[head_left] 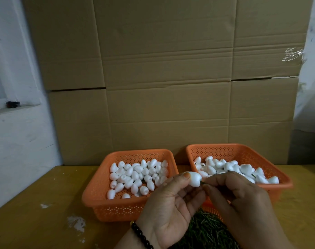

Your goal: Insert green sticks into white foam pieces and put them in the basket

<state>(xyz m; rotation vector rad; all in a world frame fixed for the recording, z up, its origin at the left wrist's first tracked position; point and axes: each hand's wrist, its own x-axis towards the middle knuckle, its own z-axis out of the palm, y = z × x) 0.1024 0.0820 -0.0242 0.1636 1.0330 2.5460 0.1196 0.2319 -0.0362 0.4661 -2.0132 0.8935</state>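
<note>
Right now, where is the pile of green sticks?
Head view, bottom centre-right: the green sticks lie below both hands, nearer than the two orange baskets.

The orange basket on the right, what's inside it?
The right basket holds a heap of white foam pieces; a few show green sticks poking out. The right hand covers its near front part, so what lies there cannot be seen.

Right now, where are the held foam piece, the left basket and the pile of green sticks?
held foam piece [194, 178], head view, white body.
left basket [96, 192], head view, left rim.
pile of green sticks [205, 230], head view, middle.
</note>
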